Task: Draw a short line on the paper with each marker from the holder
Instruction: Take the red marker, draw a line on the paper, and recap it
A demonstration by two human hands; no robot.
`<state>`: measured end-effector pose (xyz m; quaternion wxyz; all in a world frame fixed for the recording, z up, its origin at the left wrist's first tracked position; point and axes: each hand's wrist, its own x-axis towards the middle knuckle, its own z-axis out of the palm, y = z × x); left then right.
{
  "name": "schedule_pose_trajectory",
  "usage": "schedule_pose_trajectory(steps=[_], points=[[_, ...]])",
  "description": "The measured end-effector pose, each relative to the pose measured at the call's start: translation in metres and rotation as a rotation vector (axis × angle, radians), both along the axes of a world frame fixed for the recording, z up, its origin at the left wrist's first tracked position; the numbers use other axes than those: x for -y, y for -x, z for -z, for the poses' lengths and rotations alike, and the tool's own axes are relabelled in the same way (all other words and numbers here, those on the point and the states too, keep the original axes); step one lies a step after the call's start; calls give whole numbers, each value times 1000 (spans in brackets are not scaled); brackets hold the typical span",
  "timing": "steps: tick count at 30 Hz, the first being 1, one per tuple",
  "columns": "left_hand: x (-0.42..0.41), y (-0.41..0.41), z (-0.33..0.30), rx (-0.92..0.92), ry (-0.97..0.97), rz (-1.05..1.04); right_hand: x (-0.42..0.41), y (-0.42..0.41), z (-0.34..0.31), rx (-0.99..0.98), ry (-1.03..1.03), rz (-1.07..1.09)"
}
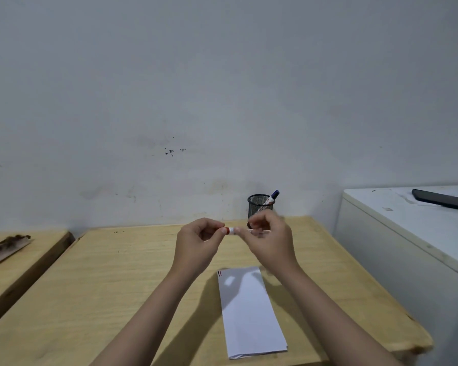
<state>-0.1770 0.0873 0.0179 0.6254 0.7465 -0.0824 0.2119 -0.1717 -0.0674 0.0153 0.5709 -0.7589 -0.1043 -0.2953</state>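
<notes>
1. Both hands hold one white marker with a red cap [230,230] level in the air above the middle of the tabletop, its length running left to right.
2. The left hand [196,244] pinches the red cap end between thumb and fingertips.
3. The right hand [271,240] has its fingers curled around the white barrel; this hand is motion-blurred, so I cannot tell whether cap and barrel are joined or just apart.
4. Below the hands, a folded white sheet of paper [249,310] lies flat on the light wooden table [117,281], reaching toward the near edge, right of centre. Short red marks sit at its far left corner.
5. A black wire-mesh pen holder [259,207] stands at the far edge of the tabletop, partly hidden by the right hand.
6. A marker with a dark blue cap [273,196] leans in the holder, tilted right.
7. Right of the table stands a white cabinet [397,233] with a dark flat object [443,199] on top.
</notes>
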Motion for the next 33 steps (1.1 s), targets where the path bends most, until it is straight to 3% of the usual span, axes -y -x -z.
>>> schedule_pose_trajectory(steps=[3,9,13,18,22,26,33], points=[[5,-6,-9,3,-54,29,11,-12,-5,115,284,-91],[22,-31,-32,39,-118,91,32,-31,-14,293,445,-165],[43,-66,-32,48,-57,96,53,-55,-26,324,386,-41],[65,-123,-9,34,-113,18,90,-104,-53,338,-7,244],[79,-169,17,-7,-216,-20,105,-148,-50,294,-175,314],[87,-201,29,7,-269,-32,101,-181,-24,154,-174,312],[90,-234,41,-58,-350,-60,89,-215,16,-111,23,316]])
